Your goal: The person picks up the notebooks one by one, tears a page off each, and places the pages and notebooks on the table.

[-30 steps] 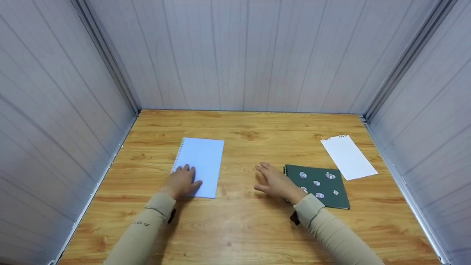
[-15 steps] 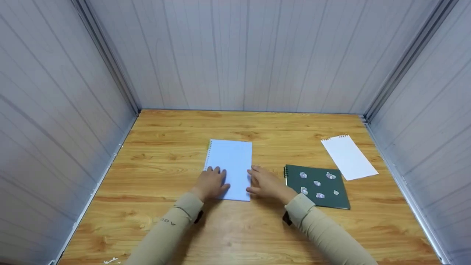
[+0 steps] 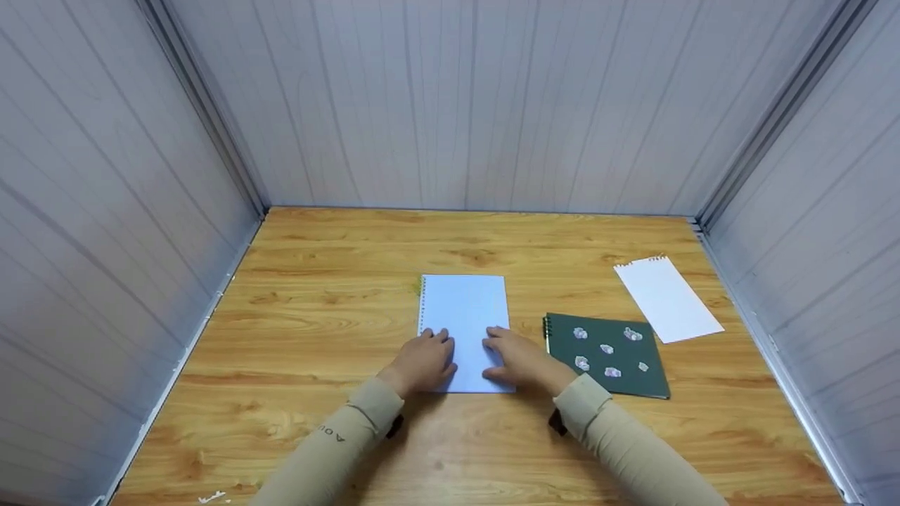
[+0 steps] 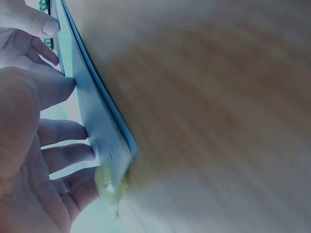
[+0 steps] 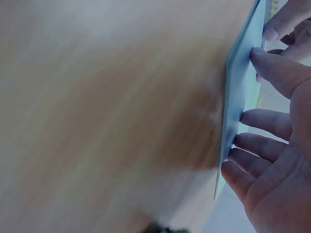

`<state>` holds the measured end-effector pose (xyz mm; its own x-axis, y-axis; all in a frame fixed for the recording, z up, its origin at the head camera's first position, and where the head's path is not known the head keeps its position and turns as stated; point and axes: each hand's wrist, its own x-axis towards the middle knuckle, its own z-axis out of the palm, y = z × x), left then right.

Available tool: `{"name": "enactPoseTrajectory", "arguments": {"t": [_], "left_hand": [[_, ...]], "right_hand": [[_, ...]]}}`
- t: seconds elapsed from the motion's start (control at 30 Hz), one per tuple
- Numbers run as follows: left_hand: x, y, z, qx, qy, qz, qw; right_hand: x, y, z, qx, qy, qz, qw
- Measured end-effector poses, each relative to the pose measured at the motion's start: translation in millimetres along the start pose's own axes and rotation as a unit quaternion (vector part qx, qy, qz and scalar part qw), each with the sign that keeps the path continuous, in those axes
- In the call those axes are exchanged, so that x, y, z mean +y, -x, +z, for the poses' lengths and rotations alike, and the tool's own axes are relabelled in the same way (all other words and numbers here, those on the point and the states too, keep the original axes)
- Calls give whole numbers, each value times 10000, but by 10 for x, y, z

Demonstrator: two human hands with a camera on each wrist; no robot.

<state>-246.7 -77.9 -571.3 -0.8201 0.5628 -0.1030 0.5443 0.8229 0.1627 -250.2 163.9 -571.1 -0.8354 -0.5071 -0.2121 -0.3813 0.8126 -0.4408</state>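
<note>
A spiral notebook [image 3: 464, 309] with a blank white page on top lies flat on the table, its yellow binding [image 4: 109, 182] along the left edge. On its lower left part rests my left hand [image 3: 422, 360], fingers spread and touching the page. My right hand [image 3: 524, 360] lies over the lower right edge, with thumb and fingertips on the paper. Neither hand curls round the notebook. Both wrist views show fingertips against the page from low at the side, and the notebook's thin edge.
To the right lies a dark green spiral notebook [image 3: 598, 351] with several pale stickers. Behind it are torn-out white sheets [image 3: 668, 299], touching or overlapping its corner. White paper scraps [image 3: 211, 497] lie at the front left. Pale panel walls [image 3: 464, 105] enclose the wooden table [image 3: 316, 246].
The white-paged notebook has slid right to the table's middle under my left hand and turned slightly straighter. My right hand, earlier apart from it, now touches its right side.
</note>
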Motion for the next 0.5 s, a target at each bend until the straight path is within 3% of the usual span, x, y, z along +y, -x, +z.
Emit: {"name": "enactPoseTrajectory", "arguments": {"t": [0.3, 0.5], "left_hand": [[125, 66, 59, 245, -115, 447, 9986], [187, 87, 44, 178, -48, 372, 9991]], "right_hand": [[110, 218, -19, 9, -161, -56, 9999], [122, 190, -34, 239, 29, 16, 9997]]}}
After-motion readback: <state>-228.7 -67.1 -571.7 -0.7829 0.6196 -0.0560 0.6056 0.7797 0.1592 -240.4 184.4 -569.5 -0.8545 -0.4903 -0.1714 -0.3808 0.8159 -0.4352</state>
